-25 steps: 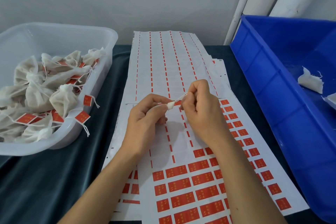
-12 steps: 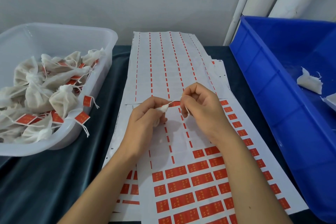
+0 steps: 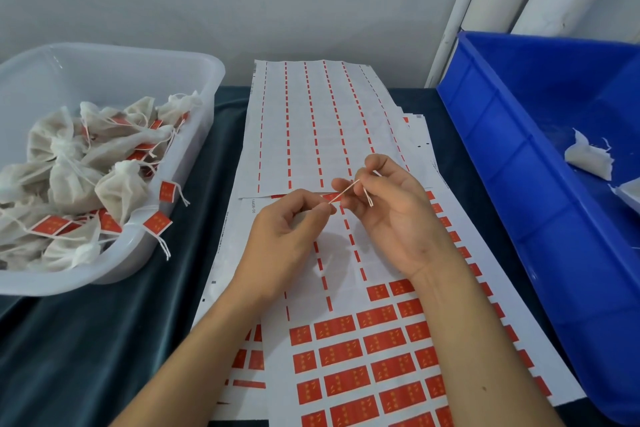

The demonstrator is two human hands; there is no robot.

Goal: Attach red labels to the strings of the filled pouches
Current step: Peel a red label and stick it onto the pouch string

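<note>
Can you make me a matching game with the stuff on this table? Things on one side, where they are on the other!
Things:
1. string
2. labelled pouches
3. blue bin
4. label sheets

Places:
A. far right of the table
B. stretched between the left hand and right hand
C. flat under the hands
D. piled in the clear tub

Pairs: 1-B, 2-D, 3-A, 4-C

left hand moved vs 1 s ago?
Yes. The left hand has drifted slightly toward the person, away from the seam between the label sheets.
</note>
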